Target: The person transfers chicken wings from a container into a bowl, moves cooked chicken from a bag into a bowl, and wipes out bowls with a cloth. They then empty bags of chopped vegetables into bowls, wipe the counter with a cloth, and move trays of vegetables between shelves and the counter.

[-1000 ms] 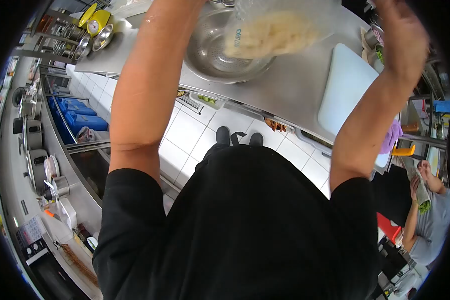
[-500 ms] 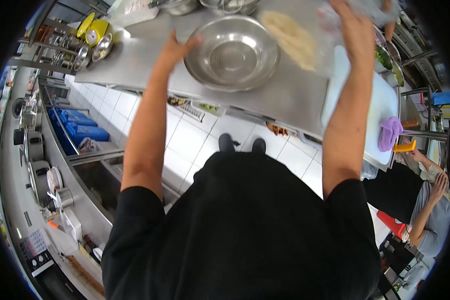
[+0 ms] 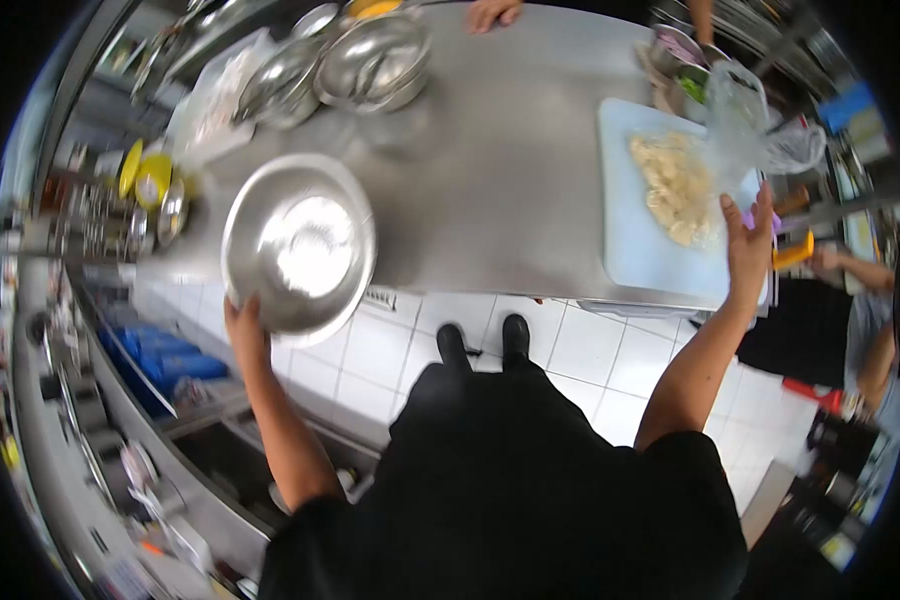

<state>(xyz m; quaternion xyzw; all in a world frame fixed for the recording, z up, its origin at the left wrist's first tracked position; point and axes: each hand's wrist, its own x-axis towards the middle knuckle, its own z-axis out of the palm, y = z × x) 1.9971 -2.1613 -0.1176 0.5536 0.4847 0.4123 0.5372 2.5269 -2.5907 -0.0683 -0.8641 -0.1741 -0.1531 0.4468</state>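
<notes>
My left hand (image 3: 246, 322) grips the near rim of a wide steel bowl (image 3: 300, 245) at the table's left front. Nothing shows inside the bowl but bright reflections. At the right, a pale yellowish food mass (image 3: 675, 190), slightly blurred, lies on a light blue cutting board (image 3: 625, 215). My right hand (image 3: 748, 235) is over the board's right edge, fingers apart and pointing away from me. Just beyond its fingertips is a clear plastic bag (image 3: 738, 125); whether they touch is unclear.
Steel bowls (image 3: 375, 62) and a white tray (image 3: 215, 110) stand at the back left, near a yellow scale (image 3: 153, 180). Containers of chopped food (image 3: 690, 88) are at the back right. Another person's hand (image 3: 494, 13) rests on the far edge; a person (image 3: 870, 300) is at the right.
The view has shifted. The steel bowl has moved left and my left hand now grips its rim. The pale food now lies on the board, and my right hand has opened near the bag.
</notes>
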